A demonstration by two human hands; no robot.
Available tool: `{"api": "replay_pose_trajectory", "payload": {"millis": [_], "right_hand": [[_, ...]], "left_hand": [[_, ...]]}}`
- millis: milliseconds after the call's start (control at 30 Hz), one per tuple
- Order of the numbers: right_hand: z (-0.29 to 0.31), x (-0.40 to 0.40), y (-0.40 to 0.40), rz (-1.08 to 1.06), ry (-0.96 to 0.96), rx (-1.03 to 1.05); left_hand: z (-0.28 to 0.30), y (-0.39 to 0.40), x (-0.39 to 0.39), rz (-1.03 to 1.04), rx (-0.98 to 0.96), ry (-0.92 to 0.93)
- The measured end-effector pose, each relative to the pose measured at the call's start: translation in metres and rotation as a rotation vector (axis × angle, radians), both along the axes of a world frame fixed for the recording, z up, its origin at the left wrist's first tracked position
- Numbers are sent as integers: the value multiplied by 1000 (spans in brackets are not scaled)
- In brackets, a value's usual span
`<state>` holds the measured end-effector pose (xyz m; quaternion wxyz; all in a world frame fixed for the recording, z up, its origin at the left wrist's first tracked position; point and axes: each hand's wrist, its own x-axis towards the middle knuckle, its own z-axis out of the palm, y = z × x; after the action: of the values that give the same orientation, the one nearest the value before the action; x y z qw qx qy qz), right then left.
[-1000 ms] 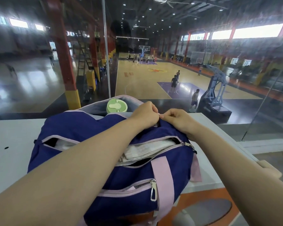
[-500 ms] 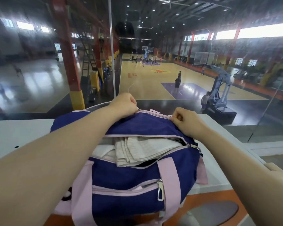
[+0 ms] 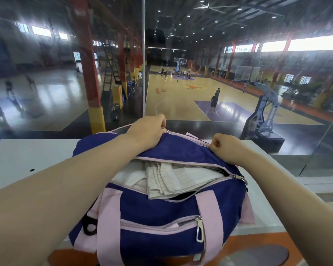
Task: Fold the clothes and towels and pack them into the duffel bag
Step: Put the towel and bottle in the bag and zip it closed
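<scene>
Zipping looks like the step in hand, and doing it well means keeping the fabric taut on both sides of the slider so the teeth meet cleanly. Nearest the camera, at the bottom centre of the frame, the duffel bag (image 3: pixel 158 217) sits on the white table (image 3: pixel 27 160), its near end overhanging the edge. It is navy with pale pink straps and trim, and a closed front pocket shows a metal pull (image 3: pixel 199 230) hanging down. Above that, in the middle of the frame, the main opening gapes; folded towels (image 3: pixel 173 179) in off-white bulge out, one corner drooping over the lip. That corner should be tucked in before this zip is drawn, or it may well catch. A second metal pull (image 3: pixel 239 178) lies at the right end of the opening. Farther back, along the bag's far top edge, the left hand (image 3: pixel 148 131) pinches a small zipper slider (image 3: pixel 166 130) in a narrow grip, while the right hand (image 3: pixel 225 147) is curled tight, clamping the fabric by the far zip line to brace it. Beyond the glass lies a basketball court.
</scene>
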<state>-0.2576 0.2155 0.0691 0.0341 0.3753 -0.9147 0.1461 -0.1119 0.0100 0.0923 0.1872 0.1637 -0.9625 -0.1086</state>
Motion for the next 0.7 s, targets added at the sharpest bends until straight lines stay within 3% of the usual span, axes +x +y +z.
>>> {"api": "replay_pose_trajectory", "payload": {"millis": [133,300,433,500,700], "right_hand": [[14,15,-16,-31,223,33],[18,32,-46,155,15,-113],[18,50,-81,292,21,-151],[16,51,-94,255,-12,-171],[9,44,-100,209,-28,-282]], "left_hand": [[11,0,6,26,247,-122],[19,5,-3,40,445,-184],[10,-1,-5,154,605,103],[9,-8,-2,212,580,211],[15,-25,6,243,420,195]]}}
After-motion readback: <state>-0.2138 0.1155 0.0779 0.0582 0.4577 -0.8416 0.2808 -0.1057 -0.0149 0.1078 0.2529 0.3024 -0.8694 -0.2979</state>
